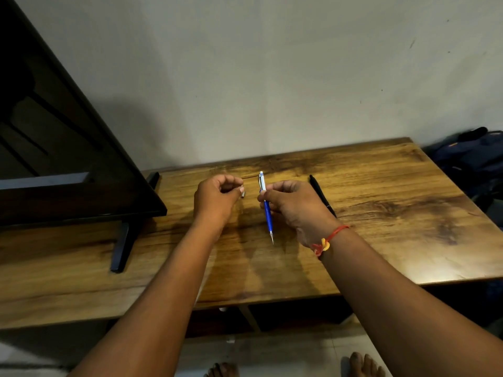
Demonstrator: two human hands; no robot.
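From the head view, the right hand (294, 205) has its fingers curled around a blue pen (268, 216), held above the bench (381, 227) with its point toward the person. The left hand (217, 197) pinches a small grey piece (243, 194) just beside it; what it is, I cannot tell. A black pen (317, 186) lies behind. I think it is best to hold the blue pen steady and bring the piece straight in line.

blue-and-silver pen (266, 205), black pen (322, 195), perhaps grey cap (243, 194)
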